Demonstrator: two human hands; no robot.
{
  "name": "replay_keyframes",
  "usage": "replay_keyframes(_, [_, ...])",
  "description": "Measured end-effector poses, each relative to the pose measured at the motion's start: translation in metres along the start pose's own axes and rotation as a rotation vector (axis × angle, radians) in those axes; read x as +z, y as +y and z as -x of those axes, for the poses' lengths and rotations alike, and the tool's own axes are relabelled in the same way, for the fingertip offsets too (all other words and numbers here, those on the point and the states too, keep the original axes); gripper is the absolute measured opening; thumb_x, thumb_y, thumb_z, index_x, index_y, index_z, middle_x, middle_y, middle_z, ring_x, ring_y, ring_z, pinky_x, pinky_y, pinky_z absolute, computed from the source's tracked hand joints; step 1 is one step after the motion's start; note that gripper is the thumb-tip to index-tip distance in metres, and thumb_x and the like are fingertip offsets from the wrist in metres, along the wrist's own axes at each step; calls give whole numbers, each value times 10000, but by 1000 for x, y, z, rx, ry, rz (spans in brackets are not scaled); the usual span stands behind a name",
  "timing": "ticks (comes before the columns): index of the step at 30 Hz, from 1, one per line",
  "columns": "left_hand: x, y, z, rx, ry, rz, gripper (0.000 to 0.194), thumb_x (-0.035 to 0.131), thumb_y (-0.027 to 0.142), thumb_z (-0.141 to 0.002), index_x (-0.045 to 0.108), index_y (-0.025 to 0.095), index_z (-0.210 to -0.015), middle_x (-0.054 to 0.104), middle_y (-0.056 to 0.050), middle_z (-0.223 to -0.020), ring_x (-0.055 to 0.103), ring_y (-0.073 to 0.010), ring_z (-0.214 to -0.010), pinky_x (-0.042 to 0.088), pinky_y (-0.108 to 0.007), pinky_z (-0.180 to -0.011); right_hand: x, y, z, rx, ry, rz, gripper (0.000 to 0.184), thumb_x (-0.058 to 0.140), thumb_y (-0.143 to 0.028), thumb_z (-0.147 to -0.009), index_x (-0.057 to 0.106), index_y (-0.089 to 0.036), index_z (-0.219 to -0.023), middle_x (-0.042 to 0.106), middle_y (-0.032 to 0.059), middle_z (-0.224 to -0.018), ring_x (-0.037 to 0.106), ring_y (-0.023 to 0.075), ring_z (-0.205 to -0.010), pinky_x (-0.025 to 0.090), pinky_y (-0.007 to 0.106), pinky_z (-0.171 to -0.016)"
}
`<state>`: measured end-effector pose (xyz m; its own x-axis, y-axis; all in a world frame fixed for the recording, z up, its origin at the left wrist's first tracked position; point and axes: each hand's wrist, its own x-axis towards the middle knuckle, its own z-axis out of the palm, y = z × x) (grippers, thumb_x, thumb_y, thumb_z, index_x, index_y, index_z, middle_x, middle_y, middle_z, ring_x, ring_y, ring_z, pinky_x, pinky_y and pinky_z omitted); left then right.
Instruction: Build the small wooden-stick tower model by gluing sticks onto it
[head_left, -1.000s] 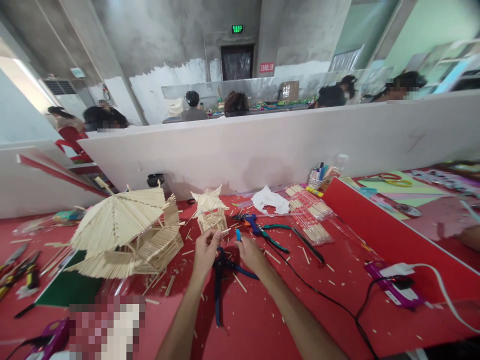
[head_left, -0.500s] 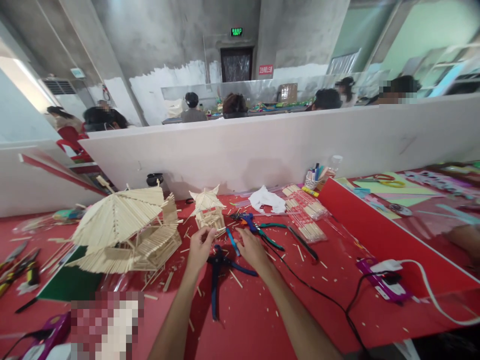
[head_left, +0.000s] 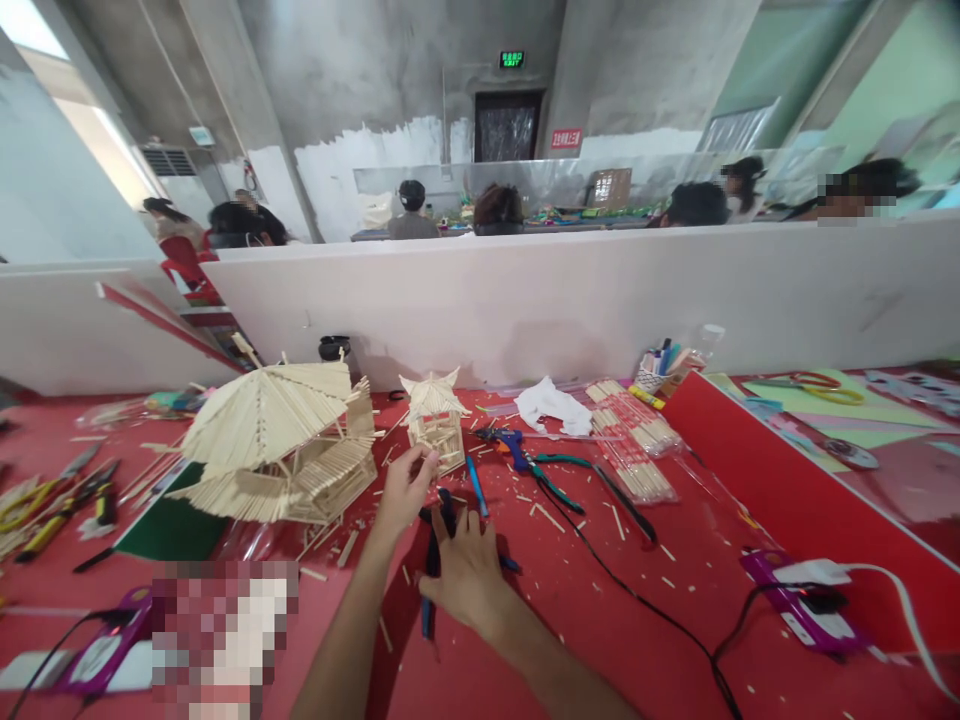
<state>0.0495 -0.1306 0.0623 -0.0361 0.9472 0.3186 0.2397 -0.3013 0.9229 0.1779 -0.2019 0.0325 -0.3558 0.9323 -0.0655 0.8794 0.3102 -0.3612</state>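
Note:
My left hand [head_left: 409, 490] is closed in a pinch at the front of a small pavilion model [head_left: 435, 425] made of wooden sticks. What sits between its fingertips is too small to make out. My right hand [head_left: 469, 570], fingers spread and palm down, lies over a dark blue hand tool with two long handles [head_left: 428, 615], covering much of it. Just beyond those fingers a blue pen [head_left: 477, 487] rests on the red table. To the left stands a larger stick-built pavilion [head_left: 270, 440] with a broad ribbed roof.
A blue glue gun [head_left: 512, 447], green-handled pliers [head_left: 566, 480], white tissue [head_left: 553, 405] and bagged sticks [head_left: 634, 440] lie to the right. A black cable [head_left: 622, 580] runs to a purple power strip [head_left: 806, 605]. A white partition [head_left: 540, 310] stands behind; people sit beyond.
My right hand has moved from beside the blue pen, toward me and left, onto the dark blue tool. The left hand keeps its pinch by the small pavilion. The view has shifted left.

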Motion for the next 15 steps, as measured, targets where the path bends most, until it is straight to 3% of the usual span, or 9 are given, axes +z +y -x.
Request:
replay_keyframes(6, [-7,1,1,-8,-128,-94,413,478,524,-960,518,188,-723,539,30,-625,507,-132,-612,405,-247,-629,4,-6,8,-25,-40,174,888,700,-273,-791,315,-63,-1563,487,345,-1410,464,475,-1278,365,646,-1001])
replay_keyframes(9, [-14,4,1,13,-105,-108,441,457,533,-968,481,191,-691,496,36,-619,461,-124,-609,379,-245,-620,0,3,12,-75,-50,189,804,635,-157,-819,325,-42,-1552,480,337,-1424,468,453,-1302,381,609,-1033])
replay_keyframes(13, [-23,11,1,45,-51,-69,440,467,555,-959,483,195,-708,446,46,-593,422,-121,-593,356,-240,-599,-28,30,8,-118,-37,-141,637,471,-193,-937,326,-52,-1541,506,270,-1423,515,360,-1302,428,495,-1062])
replay_keyframes(15, [-26,11,1,58,-39,-50,431,458,542,-969,474,196,-711,434,50,-594,409,-116,-579,349,-239,-596,-44,46,3,-182,-18,-388,580,364,-272,-1011,275,-132,-1567,468,205,-1495,516,289,-1332,412,452,-1106])
